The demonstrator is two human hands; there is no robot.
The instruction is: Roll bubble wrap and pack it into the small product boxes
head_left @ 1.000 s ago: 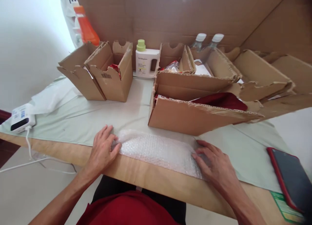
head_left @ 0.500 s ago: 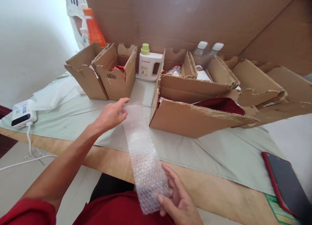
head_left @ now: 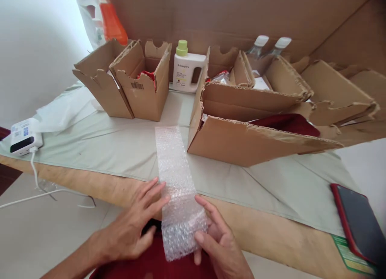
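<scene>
Bubble wrap [head_left: 173, 162] lay with its long axis pointing away across the worktop [head_left: 262, 220], its near end overhanging the edge. The right hand [head_left: 221, 240], nearer that end, pinched it; the left hand [head_left: 128, 226], fingers spread, met its left side.

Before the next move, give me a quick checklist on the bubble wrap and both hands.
1. Right hand gripping the bubble wrap: ok, thumb on the near end.
2. Left hand pinching it: not ok, fingertips at its left edge, thumb apart.
3. Far end lying on the cloth: ok.
4. Whole strip on the table: not ok, near end extends past the edge.
5. Phone clear of the strip: ok, far right.
</scene>
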